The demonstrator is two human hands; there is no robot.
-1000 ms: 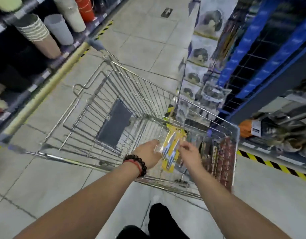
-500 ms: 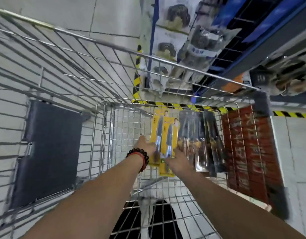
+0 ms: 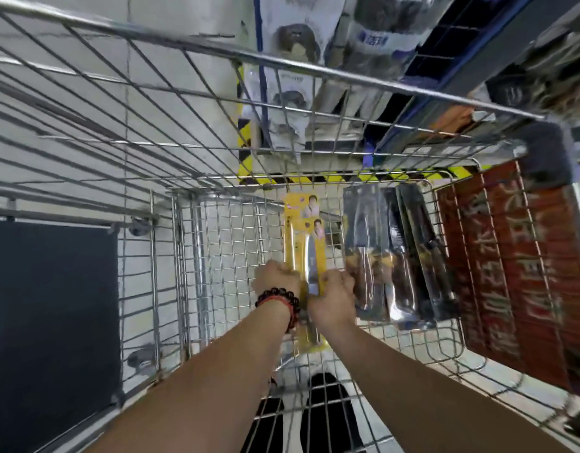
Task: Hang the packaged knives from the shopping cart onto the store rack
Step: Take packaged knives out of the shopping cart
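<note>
So I'm leaning right over the big silver wire shopping cart (image 3: 216, 152), looking straight down into the basket. There's a flat dark panel (image 3: 50, 299) on the left wall of it and a red printed board with pale lettering (image 3: 514, 273) leaning against the right side. Beside that board, a bunch of dark clear-fronted knife packs (image 3: 399, 256) lie overlapping on the wire floor. Just left of those is the long yellow carded knife pack (image 3: 305, 243) I'm working on, lying lengthwise along the bottom of the cart. My left hand (image 3: 277, 277), the one with the dark bead bracelet (image 3: 278, 300), has its fingers curled around the left edge of it, and my right hand (image 3: 332, 297) is gripping the right edge, so both are closed on the same pack. My take: this is the pick-up step, nothing's hung yet. Next I'd need to lift it clear of the wires without snagging the dark packs, then turn to the blue store rack (image 3: 422, 76) past the far rim and find a peg for it.
</note>
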